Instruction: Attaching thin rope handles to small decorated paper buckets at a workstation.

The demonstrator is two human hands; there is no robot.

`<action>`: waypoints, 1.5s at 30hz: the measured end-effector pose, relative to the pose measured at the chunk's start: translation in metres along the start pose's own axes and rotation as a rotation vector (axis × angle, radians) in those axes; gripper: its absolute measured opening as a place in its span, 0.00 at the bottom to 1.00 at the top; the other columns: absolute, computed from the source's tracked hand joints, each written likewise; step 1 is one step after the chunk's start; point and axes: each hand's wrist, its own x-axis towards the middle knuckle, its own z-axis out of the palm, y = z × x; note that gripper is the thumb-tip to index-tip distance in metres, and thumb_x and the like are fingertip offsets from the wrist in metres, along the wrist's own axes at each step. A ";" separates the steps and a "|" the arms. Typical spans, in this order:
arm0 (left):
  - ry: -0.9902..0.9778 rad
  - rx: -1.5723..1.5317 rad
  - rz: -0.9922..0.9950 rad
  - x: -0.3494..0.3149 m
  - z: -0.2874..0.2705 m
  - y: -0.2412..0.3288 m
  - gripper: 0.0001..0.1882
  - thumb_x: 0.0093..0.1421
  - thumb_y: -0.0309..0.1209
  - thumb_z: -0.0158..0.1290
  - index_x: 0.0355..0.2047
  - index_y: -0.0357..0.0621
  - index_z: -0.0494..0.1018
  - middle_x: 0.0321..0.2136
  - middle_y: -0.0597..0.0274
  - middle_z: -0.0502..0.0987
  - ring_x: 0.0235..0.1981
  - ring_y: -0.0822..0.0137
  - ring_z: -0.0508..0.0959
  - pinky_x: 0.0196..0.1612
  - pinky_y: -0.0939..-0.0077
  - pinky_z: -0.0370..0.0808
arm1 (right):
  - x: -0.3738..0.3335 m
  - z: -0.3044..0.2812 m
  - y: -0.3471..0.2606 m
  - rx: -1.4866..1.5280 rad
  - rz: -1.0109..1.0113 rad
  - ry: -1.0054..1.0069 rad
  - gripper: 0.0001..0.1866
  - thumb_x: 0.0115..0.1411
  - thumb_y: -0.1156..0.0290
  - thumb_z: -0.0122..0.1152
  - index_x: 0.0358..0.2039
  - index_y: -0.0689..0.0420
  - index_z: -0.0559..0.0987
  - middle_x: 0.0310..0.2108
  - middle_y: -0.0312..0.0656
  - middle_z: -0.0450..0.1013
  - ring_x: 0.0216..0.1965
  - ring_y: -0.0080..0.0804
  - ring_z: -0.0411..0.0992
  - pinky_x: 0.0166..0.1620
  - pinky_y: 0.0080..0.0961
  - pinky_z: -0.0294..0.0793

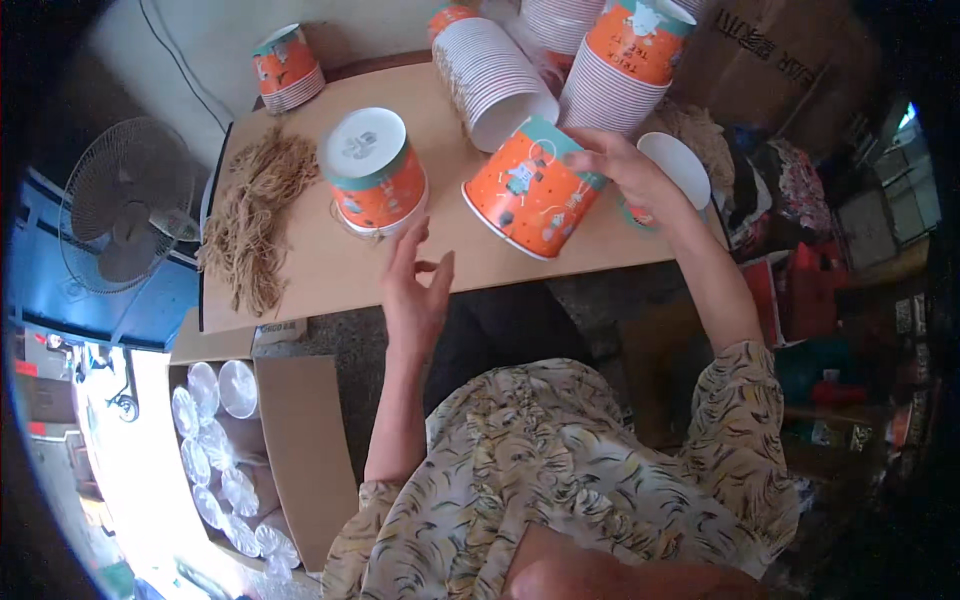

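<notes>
An orange paper bucket [535, 190] with a teal band is in my right hand [630, 170], tilted with its white rim downward above the table's front part. My fingers grip it near the teal base end. My left hand [413, 295] is empty, thumb and fingers apart, just in front of a second orange bucket [385, 195]. That one stands upside down on the table, white base up, with a thin string around its lower part. Left of it lies a heap of tan twine strands [260, 205]. An open white-lined bucket [677, 165] stands behind my right forearm.
Stacked buckets lie tipped [490, 75] and stand [620, 75] at the back of the wooden table [460, 265]. A short stack [288, 70] sits back left. A fan [125, 205] is left; below it, a carton [305, 440] holds several clear plastic pieces.
</notes>
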 end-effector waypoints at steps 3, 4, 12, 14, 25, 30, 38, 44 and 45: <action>-0.103 -0.402 -0.188 0.000 -0.006 0.002 0.23 0.65 0.22 0.55 0.60 0.39 0.71 0.57 0.57 0.75 0.54 0.67 0.77 0.49 0.72 0.77 | -0.001 -0.004 -0.007 -0.064 -0.035 0.044 0.48 0.50 0.44 0.71 0.63 0.65 0.70 0.55 0.47 0.75 0.58 0.34 0.70 0.63 0.32 0.63; -0.158 -0.413 -0.229 0.001 -0.006 0.008 0.19 0.69 0.28 0.52 0.60 0.39 0.72 0.55 0.60 0.77 0.54 0.69 0.77 0.48 0.74 0.77 | -0.001 0.000 -0.013 -0.070 -0.035 0.033 0.48 0.50 0.44 0.71 0.63 0.65 0.70 0.55 0.47 0.75 0.58 0.34 0.70 0.63 0.32 0.63; -0.403 -0.800 -0.321 0.016 0.016 0.011 0.17 0.75 0.38 0.43 0.54 0.39 0.73 0.46 0.60 0.79 0.47 0.70 0.80 0.40 0.78 0.74 | -0.002 0.008 -0.037 0.015 -0.022 -0.069 0.44 0.53 0.45 0.70 0.62 0.65 0.72 0.54 0.46 0.76 0.57 0.33 0.71 0.63 0.33 0.63; -0.471 -0.818 -0.345 0.015 0.015 0.009 0.17 0.76 0.39 0.43 0.50 0.40 0.74 0.43 0.61 0.80 0.44 0.71 0.81 0.39 0.79 0.74 | -0.002 0.008 -0.037 -0.009 -0.031 -0.064 0.45 0.53 0.45 0.70 0.62 0.65 0.72 0.54 0.46 0.76 0.57 0.33 0.72 0.63 0.33 0.64; -0.330 -0.630 -0.346 0.009 0.012 0.005 0.05 0.66 0.30 0.59 0.35 0.42 0.78 0.25 0.77 0.74 0.28 0.84 0.69 0.33 0.85 0.66 | 0.005 0.021 -0.043 -0.109 -0.064 -0.014 0.51 0.47 0.41 0.73 0.63 0.66 0.71 0.54 0.49 0.74 0.58 0.38 0.70 0.62 0.35 0.64; -0.253 -0.746 -0.356 0.006 0.017 0.003 0.05 0.64 0.30 0.61 0.33 0.42 0.80 0.22 0.81 0.72 0.24 0.86 0.65 0.28 0.86 0.60 | 0.006 0.023 -0.046 -0.158 -0.108 0.015 0.56 0.44 0.39 0.74 0.64 0.67 0.69 0.56 0.52 0.72 0.60 0.39 0.68 0.63 0.35 0.64; -0.342 -0.541 -0.364 0.009 -0.009 0.023 0.06 0.63 0.28 0.63 0.31 0.40 0.81 0.20 0.82 0.71 0.22 0.87 0.65 0.24 0.87 0.58 | 0.006 0.026 -0.068 -0.165 -0.165 0.001 0.53 0.47 0.41 0.73 0.64 0.67 0.68 0.56 0.50 0.73 0.60 0.37 0.69 0.64 0.34 0.65; -0.331 0.060 0.220 0.052 -0.069 0.033 0.07 0.61 0.31 0.65 0.30 0.40 0.81 0.18 0.75 0.72 0.21 0.84 0.67 0.24 0.81 0.65 | 0.037 -0.012 -0.080 -0.031 -0.135 -0.085 0.44 0.54 0.41 0.68 0.62 0.61 0.71 0.54 0.44 0.76 0.53 0.32 0.75 0.59 0.35 0.72; -0.285 0.125 0.253 0.062 -0.078 0.039 0.07 0.61 0.31 0.64 0.31 0.40 0.81 0.17 0.74 0.72 0.21 0.83 0.67 0.24 0.80 0.65 | 0.041 -0.012 -0.081 0.071 -0.075 -0.065 0.45 0.54 0.40 0.68 0.63 0.60 0.70 0.54 0.44 0.76 0.52 0.33 0.76 0.55 0.37 0.76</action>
